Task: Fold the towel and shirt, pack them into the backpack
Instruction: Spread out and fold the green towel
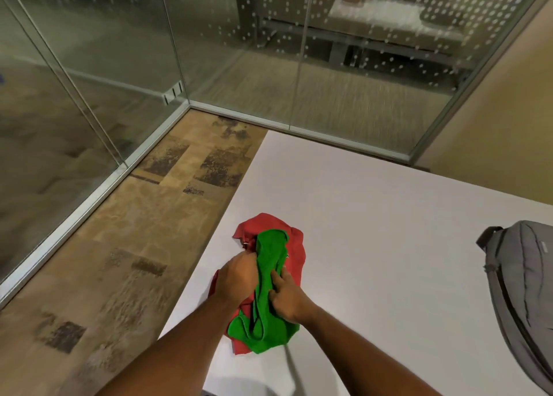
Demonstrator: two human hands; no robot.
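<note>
- Glass walls fill the upper half of the frame, meeting at a corner left of centre; a patterned brown carpet runs down the left side.
- Your white table spreads across the lower right. Its left edge runs diagonally from upper centre to the bottom, and its far edge sits close to the glass.
- At the right border lies a grey backpack; the frame cuts off its right side, so you cannot tell whether it is zipped.
- Near the table's left edge, low and centre, a green towel lies bunched in a long rumpled strip over a crumpled red shirt.
- Most of the red shirt is hidden under the towel and your hands; only its upper part, its right margin and small bits at the lower left show.
- Your left hand is curled down at the towel's left side, gripping cloth; the fingertips are buried, so which cloth they hold is unclear.
- Your right hand pinches the towel's right side, index finger stretched along the green fabric.
- Both hands sit side by side with the towel strip between them.
- Bare white tabletop lies open between the cloth pile and the backpack, and beyond the pile toward the glass.
- Left of the pile, little table remains before the edge drops to the carpet.
</note>
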